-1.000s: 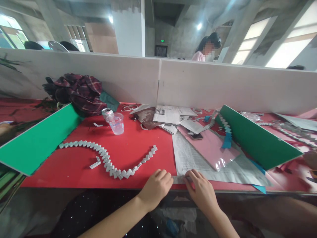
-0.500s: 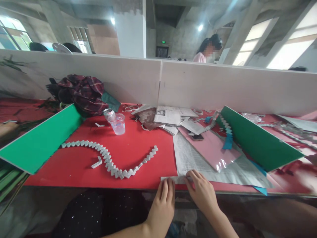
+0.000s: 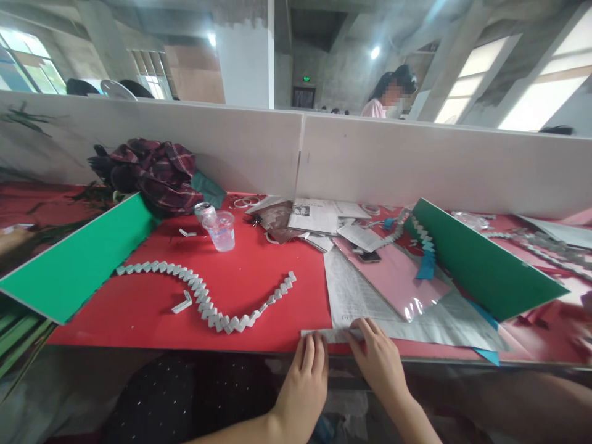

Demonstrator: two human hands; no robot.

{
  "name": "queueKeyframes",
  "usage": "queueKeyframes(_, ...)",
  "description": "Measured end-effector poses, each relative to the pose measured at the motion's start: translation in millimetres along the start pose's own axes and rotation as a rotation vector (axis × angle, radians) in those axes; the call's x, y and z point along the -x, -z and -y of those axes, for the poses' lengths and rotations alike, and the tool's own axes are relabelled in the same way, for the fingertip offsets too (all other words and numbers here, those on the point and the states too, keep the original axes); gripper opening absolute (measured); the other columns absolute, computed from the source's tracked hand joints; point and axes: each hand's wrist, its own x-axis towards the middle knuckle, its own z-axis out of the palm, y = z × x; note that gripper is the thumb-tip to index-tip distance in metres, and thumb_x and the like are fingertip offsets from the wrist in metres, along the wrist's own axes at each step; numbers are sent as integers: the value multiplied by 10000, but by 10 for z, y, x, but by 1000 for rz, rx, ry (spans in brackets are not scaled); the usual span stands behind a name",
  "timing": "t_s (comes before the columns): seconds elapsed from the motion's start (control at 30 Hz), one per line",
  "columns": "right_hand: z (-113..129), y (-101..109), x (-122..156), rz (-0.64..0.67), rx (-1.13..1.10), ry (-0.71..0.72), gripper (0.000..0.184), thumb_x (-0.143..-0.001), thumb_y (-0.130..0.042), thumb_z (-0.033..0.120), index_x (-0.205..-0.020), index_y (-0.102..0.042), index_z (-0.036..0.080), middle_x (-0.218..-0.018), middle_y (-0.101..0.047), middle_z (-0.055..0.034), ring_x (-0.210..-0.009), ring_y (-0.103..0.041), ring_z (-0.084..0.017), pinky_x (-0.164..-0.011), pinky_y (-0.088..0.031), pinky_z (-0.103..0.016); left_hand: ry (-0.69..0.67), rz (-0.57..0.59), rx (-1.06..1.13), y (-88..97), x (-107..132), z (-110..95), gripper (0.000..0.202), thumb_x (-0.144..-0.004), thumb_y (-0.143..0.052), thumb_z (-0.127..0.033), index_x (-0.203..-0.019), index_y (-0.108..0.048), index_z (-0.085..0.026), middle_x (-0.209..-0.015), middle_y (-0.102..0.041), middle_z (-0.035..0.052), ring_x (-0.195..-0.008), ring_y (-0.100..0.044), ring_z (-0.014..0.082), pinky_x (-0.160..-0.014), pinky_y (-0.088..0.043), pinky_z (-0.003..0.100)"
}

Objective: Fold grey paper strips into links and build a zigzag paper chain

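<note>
A narrow strip of printed paper [image 3: 333, 336] lies along the front edge of the red table. The fingers of my left hand [image 3: 309, 370] are pressed together on its left part. My right hand [image 3: 377, 354] pinches the strip near its right end, partly hiding it. To the left, a zigzag chain of folded paper links [image 3: 203, 299] curves across the table. Beside it lies a loose folded paper link [image 3: 182, 302], and a second small link [image 3: 187, 233] is farther back.
A plastic cup [image 3: 222, 233] and a can [image 3: 205, 214] stand behind the chain. Newspaper [image 3: 351, 302], a pink folder [image 3: 393, 277] and a phone [image 3: 370, 256] lie to the right. Green dividers [image 3: 83, 259] bound both sides; a plaid cloth [image 3: 161, 166] is heaped back left. A person [image 3: 382, 102] is beyond the partition.
My right hand has shifted very slightly to the right along the paper strip. My left hand stays at almost the same place, and the chain and other objects have not moved.
</note>
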Motion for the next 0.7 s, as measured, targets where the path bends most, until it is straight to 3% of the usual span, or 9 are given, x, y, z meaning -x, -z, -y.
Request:
queueKeyframes(0.2,-62,-26,-3,-81,-79,37,142,-896,-459,346,-877,-508,214,-865,-588,-58,-792,-583,-210,-693,-469,-331,-17,32,21,23,-46,33,394,-850,-424,-243,-1156,-626,-100,-1179,-592,137,-1090,-532,262,-912,-468,376)
queueKeyframes(0.37,48,-79,162,-282,1,190,291,-900,-433,286,-1171,-519,225,-1244,-537,-110,-1183,-466,-286,-951,-379,-474,-35,43,9,25,-82,31,395,-840,-438,-244,-1156,-622,-95,-1152,-609,136,-1029,-562,260,-884,-477,384)
queueKeyframes(0.43,145,-137,281,-251,42,317,419,-893,-405,210,-1311,-437,226,-1344,-489,-83,-1291,-374,-268,-1039,-294,-486,-32,32,2,24,-85,26,395,-835,-445,-233,-1161,-619,-95,-1151,-610,138,-1028,-565,259,-885,-474,389)
queueKeyframes(0.53,198,-233,423,-109,108,455,534,-886,-384,183,-1415,-311,206,-1378,-472,-48,-1305,-379,-211,-1104,-217,-431,-37,34,22,32,-75,34,407,-840,-441,-258,-1172,-612,-96,-1156,-611,135,-1066,-552,264,-907,-465,394)
queueKeyframes(0.7,-139,-247,482,-127,206,362,535,-905,-425,258,-1424,-298,229,-1358,-494,-25,-1259,-444,-203,-1123,-178,-420,-28,8,-15,19,-34,64,393,-826,-447,-215,-1143,-627,-68,-1184,-602,155,-1095,-540,267,-895,-469,373)
